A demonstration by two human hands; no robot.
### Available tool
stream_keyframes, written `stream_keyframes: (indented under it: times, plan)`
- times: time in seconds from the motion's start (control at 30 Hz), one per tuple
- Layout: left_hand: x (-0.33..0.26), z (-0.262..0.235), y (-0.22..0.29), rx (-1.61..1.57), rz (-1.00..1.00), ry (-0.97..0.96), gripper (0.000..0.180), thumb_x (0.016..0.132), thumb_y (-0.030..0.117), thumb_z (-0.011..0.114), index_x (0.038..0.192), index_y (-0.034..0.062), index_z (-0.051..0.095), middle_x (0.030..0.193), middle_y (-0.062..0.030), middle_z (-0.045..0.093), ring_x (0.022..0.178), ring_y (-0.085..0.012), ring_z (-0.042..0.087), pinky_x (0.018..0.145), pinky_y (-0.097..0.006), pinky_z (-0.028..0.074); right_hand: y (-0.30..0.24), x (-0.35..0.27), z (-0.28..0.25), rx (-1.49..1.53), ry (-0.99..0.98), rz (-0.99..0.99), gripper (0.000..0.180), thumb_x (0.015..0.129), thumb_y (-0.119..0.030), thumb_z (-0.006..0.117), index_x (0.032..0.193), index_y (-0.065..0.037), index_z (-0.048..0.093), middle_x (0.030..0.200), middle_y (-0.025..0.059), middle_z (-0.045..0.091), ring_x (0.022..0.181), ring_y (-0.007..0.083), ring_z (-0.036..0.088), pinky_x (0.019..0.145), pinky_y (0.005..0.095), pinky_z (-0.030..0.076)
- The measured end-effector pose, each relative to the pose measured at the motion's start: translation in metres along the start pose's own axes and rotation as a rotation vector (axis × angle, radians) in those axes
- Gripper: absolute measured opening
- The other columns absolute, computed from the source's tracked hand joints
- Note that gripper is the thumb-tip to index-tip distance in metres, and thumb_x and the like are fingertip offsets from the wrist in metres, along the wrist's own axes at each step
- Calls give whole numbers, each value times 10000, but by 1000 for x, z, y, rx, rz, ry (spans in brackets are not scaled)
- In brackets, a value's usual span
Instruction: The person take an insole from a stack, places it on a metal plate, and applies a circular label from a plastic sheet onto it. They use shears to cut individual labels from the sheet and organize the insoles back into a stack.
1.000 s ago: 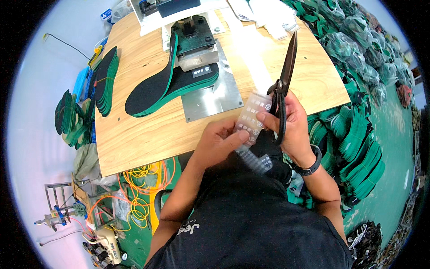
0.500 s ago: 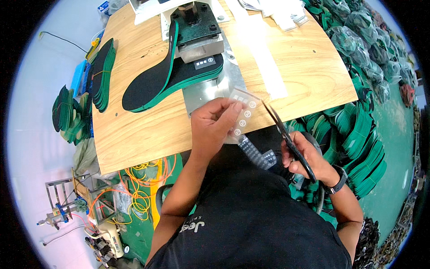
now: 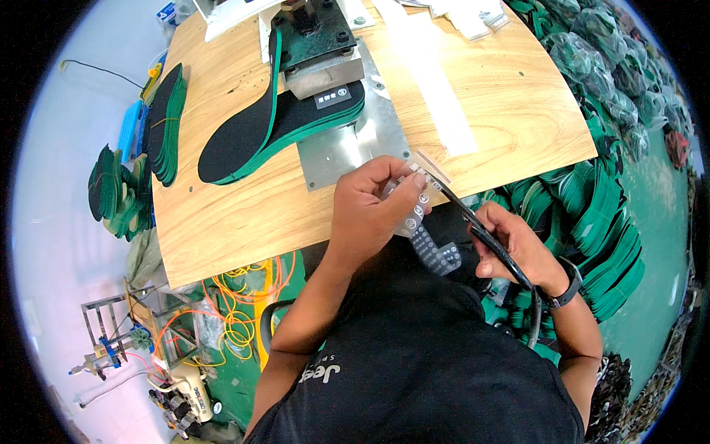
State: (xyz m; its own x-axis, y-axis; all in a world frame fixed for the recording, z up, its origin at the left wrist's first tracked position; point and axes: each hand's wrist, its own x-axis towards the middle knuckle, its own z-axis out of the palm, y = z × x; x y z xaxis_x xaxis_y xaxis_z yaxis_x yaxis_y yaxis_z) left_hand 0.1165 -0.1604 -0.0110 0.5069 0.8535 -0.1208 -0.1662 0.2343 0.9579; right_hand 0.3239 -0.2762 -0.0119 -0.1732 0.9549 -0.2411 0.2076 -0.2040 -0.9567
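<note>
White print on label strip (image 3: 418,212), insole patch (image 3: 333,97), shirt (image 3: 436,355).

Yellow and orange hoses (image 3: 235,294) at lower left, plastic bags (image 3: 580,58) upper right

Black shirt (image 3: 429,362), dark wristband (image 3: 567,290)

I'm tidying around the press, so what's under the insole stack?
Below the insole stack, a silver plate shows near its right end, the wooden tabletop near its left. Anything directly beneath the stack is covered.
</note>
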Motion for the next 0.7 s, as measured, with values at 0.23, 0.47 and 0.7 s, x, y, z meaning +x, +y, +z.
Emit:
stream_keyframes:
  times: [0.23, 0.47, 0.7]
  plan:
    - [1, 4, -5, 53, 35, 11, 122, 855, 103, 631, 863, -15, 606, 708, -45, 636, 608, -68, 604, 540, -194, 474, 8, 0, 2, 25, 6, 0, 533, 725, -438, 769, 881, -32, 461, 734, -10, 408, 689, 97, 391, 610, 238, 355]
    - [0, 9, -10, 78, 81, 37, 61, 828, 31, 641, 861, -8, 607, 690, -65, 637, 559, -106, 611, 493, -220, 495, 5, -1, 7, 83, 26, -15, 520, 731, -430, 769, 875, -39, 458, 741, -18, 400, 692, 81, 376, 592, 233, 332]
    - [0, 9, -11, 128, 124, 26, 55, 823, 29, 643, 832, -10, 605, 666, -55, 627, 542, -99, 598, 492, -216, 483, 6, -6, 6, 39, 43, 33, 496, 711, -384, 796, 833, -36, 465, 703, -22, 381, 656, 79, 360, 567, 244, 324]
